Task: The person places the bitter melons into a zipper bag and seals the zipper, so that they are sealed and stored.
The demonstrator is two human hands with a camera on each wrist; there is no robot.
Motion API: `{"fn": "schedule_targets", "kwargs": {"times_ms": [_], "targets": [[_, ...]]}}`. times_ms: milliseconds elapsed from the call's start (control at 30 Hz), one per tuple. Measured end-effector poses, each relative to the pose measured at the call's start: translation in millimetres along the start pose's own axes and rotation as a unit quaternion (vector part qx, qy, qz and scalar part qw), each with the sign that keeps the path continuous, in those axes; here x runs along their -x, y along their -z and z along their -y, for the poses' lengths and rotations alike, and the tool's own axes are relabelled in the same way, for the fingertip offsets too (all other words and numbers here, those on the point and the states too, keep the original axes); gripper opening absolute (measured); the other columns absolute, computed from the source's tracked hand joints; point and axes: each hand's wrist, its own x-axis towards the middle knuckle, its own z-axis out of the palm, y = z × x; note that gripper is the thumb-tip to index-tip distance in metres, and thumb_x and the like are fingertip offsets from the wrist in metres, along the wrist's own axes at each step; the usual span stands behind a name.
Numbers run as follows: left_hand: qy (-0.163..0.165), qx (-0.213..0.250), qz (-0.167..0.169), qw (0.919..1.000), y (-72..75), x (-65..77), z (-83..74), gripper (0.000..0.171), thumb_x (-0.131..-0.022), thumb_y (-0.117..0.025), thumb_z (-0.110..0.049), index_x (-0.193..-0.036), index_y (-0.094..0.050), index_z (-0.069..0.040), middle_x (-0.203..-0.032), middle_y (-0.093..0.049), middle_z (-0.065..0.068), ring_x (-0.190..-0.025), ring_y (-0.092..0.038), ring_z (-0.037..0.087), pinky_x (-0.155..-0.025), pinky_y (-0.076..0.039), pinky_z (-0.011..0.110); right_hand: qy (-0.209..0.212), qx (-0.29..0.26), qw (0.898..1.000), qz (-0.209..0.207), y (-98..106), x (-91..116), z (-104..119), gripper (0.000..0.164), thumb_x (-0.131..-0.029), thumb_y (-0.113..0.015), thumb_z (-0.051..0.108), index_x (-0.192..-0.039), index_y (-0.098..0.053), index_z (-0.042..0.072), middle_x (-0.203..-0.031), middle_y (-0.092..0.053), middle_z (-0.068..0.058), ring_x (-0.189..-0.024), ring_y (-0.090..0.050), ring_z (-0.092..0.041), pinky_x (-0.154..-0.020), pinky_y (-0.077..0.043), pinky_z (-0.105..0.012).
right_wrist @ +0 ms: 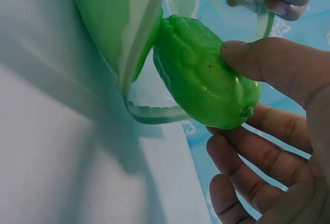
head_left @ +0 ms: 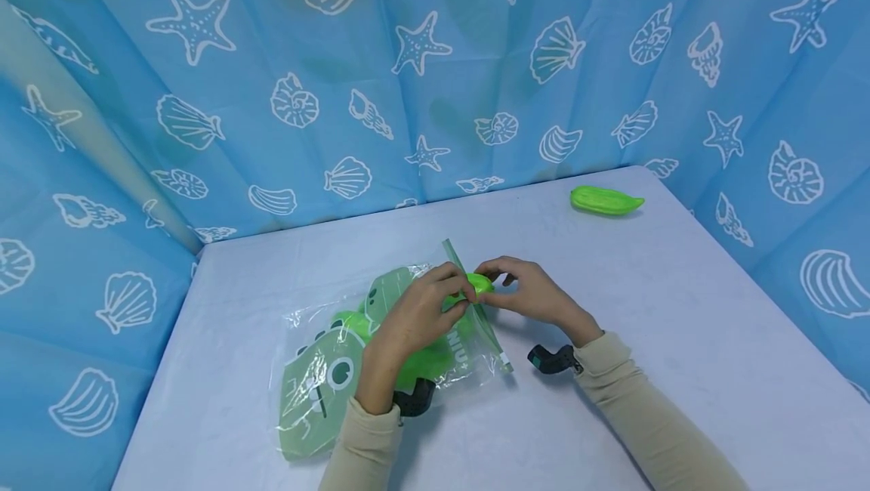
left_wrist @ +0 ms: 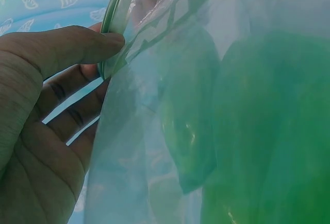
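A glossy, lumpy green vegetable [right_wrist: 201, 74] was held at the open mouth of a clear, cartoon-printed zip bag [head_left: 340, 374], which lay on the table [head_left: 680, 317], green pieces [head_left: 428, 366] inside.

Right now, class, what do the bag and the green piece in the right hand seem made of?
The bag: thin, glossy plastic film, judging by its see-through walls and bright creases. The green piece: probably moulded plastic or foam, shiny, given the highlights on its bumpy skin; core unclear.
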Motion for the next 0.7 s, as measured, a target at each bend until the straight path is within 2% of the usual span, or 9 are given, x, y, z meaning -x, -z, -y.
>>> {"fn": "schedule_targets", "kwargs": {"times_ms": [200, 500, 700], "targets": [[0.005, 0.002, 0.003, 1.0000, 0.7, -0.2, -0.4, 0.008, -0.092, -0.071, -0.003, -0.097, -0.072, -0.010, -0.104, -0.060, -0.002, -0.096, -0.062, 0.014, -0.085, -0.052, 0.026, 0.005, 0.004, 1.000, -0.007, -4, 0, 2, 0.037, -0.091, -0.076, 0.022, -0.125, -0.067, 0.014, -0.117, -0.065, 0.003, -0.104, -0.060, -0.021, -0.086, -0.050, -0.047], [0.007, -0.001, 0.002, 1.0000, 0.1, -0.2, -0.6, 0.009, -0.093, -0.070, -0.004, -0.097, -0.072, -0.011, -0.105, -0.061, -0.002, -0.095, -0.062, 0.011, -0.083, -0.052, 0.025, 0.028, 0.009, 0.999, -0.028, -16, -1, 5, 0.037, -0.092, -0.075, 0.020, -0.127, -0.065, 0.014, -0.122, -0.064, -0.001, -0.105, -0.060, -0.021, -0.084, -0.051, -0.043], [0.008, -0.006, -0.001, 0.9999, 0.5, -0.3, -0.9, 0.009, -0.093, -0.069, -0.004, -0.097, -0.072, -0.011, -0.105, -0.061, -0.001, -0.093, -0.061, 0.011, -0.081, -0.052, 0.025, 0.018, 0.004, 0.999, -0.035, -23, -2, 7, 0.039, -0.093, -0.074, 0.017, -0.131, -0.063, 0.013, -0.121, -0.065, -0.002, -0.104, -0.061, -0.024, -0.083, -0.050, -0.042]]}}
